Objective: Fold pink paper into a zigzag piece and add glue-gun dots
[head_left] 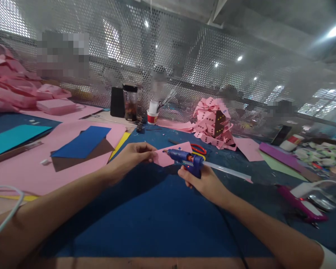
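My left hand (134, 154) pinches a small pink paper piece (168, 155) by its left edge, holding it just above the blue work mat (145, 216). My right hand (203, 181) grips a blue hot glue gun (186, 160), its nozzle pointing left onto the pink piece. A clear glue stick (226, 171) juts out of the gun's back toward the right. The gun's black cord trails down toward me along my right forearm.
Red-handled scissors (198, 148) lie just behind the gun. A heap of pink die-cut pieces (214, 123) stands behind, with a paper cup (152, 115) and dark jar (130, 101). Pink, blue and brown sheets (81, 147) cover the left. A purple tool (302, 203) lies right. A perforated metal screen backs the table.
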Tool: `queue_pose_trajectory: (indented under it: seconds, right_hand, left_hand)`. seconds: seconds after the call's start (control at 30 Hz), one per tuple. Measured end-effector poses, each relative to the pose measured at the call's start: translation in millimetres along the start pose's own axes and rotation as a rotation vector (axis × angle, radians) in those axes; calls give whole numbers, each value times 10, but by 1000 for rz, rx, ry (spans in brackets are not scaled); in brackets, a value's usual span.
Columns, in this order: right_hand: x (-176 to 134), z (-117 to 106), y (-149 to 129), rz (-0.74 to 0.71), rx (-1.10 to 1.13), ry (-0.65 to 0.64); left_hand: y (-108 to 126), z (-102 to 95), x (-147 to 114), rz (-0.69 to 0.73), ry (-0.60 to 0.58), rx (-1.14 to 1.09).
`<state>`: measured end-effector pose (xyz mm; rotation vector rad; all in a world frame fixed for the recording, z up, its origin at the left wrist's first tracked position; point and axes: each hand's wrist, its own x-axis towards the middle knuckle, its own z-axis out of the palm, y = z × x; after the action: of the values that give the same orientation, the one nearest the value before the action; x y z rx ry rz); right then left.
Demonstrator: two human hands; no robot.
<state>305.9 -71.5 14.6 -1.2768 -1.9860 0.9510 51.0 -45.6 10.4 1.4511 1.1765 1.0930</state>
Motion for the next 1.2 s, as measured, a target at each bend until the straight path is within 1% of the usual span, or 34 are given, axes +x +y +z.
queue_pose_trajectory:
  seconds: [0.23,0.43,0.63,0.77,1.07,1.2]
  right_hand:
    - [-11,7,-1,-5,-76,7]
    - [-11,3,-3,-40,-114,12]
    - [-27,7,-26,-60,-105,24]
    - [-32,4,-11,-30,-82,51]
    - [-39,8,-56,-49,-104,42]
    - [-40,10,-46,-50,-112,25]
  left_hand:
    - [42,11,-34,20,-21,2]
    - [47,16,-26,-4,-10,18]
    - [35,7,-21,-4,-8,7]
    - [42,3,-25,5,-8,-19]
    - [88,9,-48,21,-16,-1]
    - [88,10,-46,22,3,9]
